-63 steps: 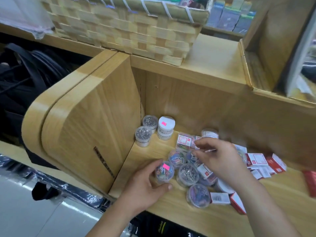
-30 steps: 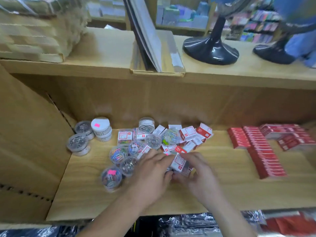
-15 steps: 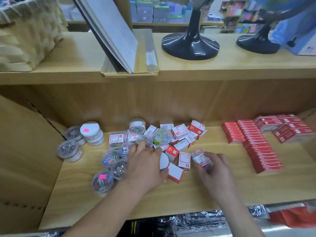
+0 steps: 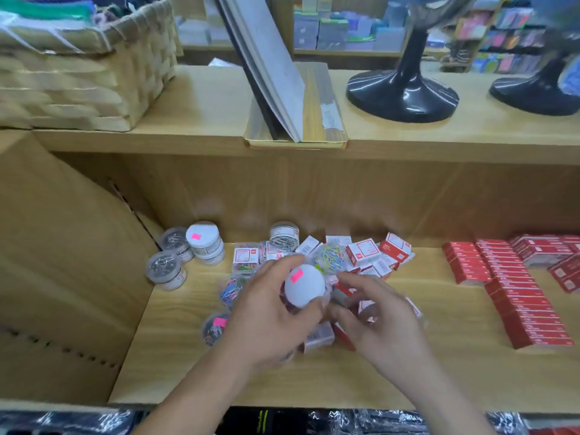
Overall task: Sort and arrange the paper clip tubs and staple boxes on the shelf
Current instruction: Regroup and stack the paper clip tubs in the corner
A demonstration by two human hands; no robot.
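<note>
Lifting a white-lidded tub [image 4: 303, 285] out of the mixed pile [image 4: 364, 255] on the shelf [image 4: 175, 356].
Left hand [image 4: 270, 312]: fingers and thumb curled round the tub, pink sticker uppermost, held clear above the pile; half a second earlier this hand lay flat over the pile with the tub beneath it. Right hand [image 4: 379, 321]: fingers half curled just beside the tub, over the loose boxes; it is blurred, so whether it has hold of anything cannot be told. Three sorted tubs [image 4: 204, 243] stand in the back left corner, one with a matching white lid and pink sticker. Red staple boxes [image 4: 518, 293] lie in rows at the right, well apart. Judgement: one tub is now separated and probably belongs with the left group; most of the pile, tubs and small boxes mixed, remains unsorted.
</note>
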